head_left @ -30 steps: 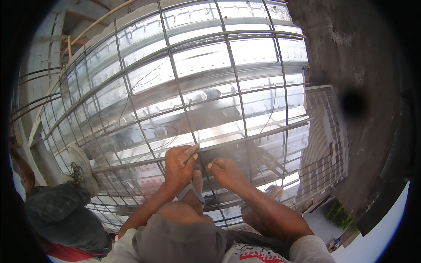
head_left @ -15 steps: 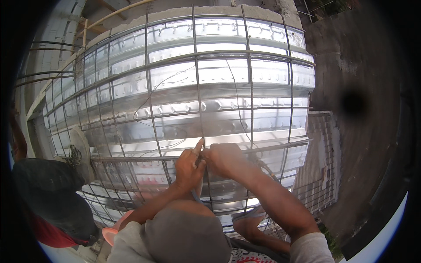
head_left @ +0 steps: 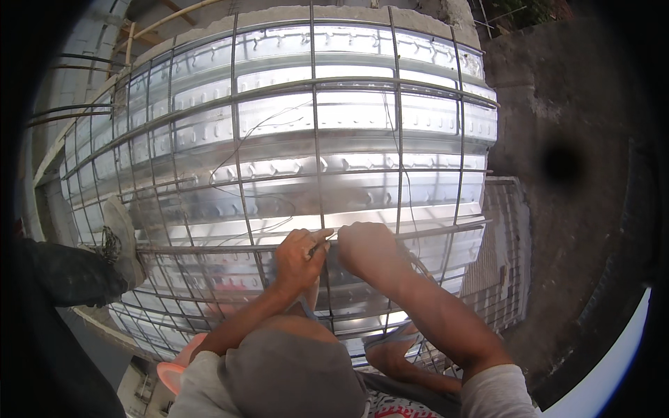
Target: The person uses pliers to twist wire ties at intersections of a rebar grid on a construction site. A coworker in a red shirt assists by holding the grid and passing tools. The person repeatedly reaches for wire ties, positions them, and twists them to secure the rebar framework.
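Note:
My left hand (head_left: pixel 300 255) is closed at a crossing of dark steel reinforcing bars (head_left: pixel 322 202), its index finger stretched toward my right hand. Something small and dark shows between its fingers, too small to make out. Close beside it, my right hand (head_left: pixel 364 245) is a fist, back upward, hiding most of its grip. A thin tie wire (head_left: pixel 405 164) trails over the bars and passes down by this fist and forearm; it appears gripped there. A short glint lies between the two hands.
Below the bars lies shiny ribbed metal decking (head_left: pixel 279 146). At the left stands another person's grey shoe (head_left: pixel 123 240) and dark trouser leg. Another loose wire (head_left: pixel 240 143) lies on the mesh. A concrete edge (head_left: pixel 279 14) bounds the far side; bar ends (head_left: pixel 83 108) stick out left.
My right hand has drawn slightly right, away from my left, and the trailing wire has shifted right with it. The other person's leg has changed position at the left.

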`<action>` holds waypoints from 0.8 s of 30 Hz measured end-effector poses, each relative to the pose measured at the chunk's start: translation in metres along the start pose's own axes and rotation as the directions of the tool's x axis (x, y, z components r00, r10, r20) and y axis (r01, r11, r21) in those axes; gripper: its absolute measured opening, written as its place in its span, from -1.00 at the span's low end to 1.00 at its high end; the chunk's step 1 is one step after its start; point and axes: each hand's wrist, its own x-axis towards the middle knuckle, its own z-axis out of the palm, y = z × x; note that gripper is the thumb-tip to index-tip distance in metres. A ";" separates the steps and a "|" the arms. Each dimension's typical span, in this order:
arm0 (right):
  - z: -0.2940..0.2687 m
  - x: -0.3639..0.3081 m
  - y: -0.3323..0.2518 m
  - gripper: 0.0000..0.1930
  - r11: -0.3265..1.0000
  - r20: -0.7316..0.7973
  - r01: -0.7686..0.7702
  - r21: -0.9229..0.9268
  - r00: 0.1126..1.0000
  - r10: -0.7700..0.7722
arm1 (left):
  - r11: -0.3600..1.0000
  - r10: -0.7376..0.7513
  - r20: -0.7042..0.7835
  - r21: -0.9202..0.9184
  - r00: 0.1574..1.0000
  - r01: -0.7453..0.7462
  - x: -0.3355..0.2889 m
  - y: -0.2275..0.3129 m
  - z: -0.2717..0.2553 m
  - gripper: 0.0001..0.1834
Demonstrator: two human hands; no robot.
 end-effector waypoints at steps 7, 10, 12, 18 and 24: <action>0.037 -0.046 -0.002 -0.78 0.862 0.176 -0.216 0.458 0.973 0.150 | 0.994 -0.060 0.082 -0.089 0.995 0.068 0.004 -0.001 -0.007 -0.87; 0.055 -0.086 0.002 -0.76 0.717 0.243 -0.243 0.654 0.964 0.104 | 0.990 -0.103 0.139 -0.078 0.985 0.114 0.007 -0.002 -0.010 -0.88; 0.057 -0.124 0.004 -0.77 0.802 0.260 -0.183 0.569 0.965 0.036 | 0.986 -0.133 0.179 -0.081 0.975 0.149 0.010 -0.002 -0.011 -0.88; 0.060 -0.171 0.020 -0.76 0.777 0.313 -0.166 0.607 0.949 -0.042 | 0.980 -0.158 0.313 -0.063 0.937 0.187 0.019 -0.006 -0.016 -0.87; 0.127 -0.138 -0.023 -0.68 0.481 0.561 -0.417 0.771 0.802 -0.205 | 0.984 -0.072 0.377 -0.126 0.923 0.128 0.026 -0.011 -0.024 -0.86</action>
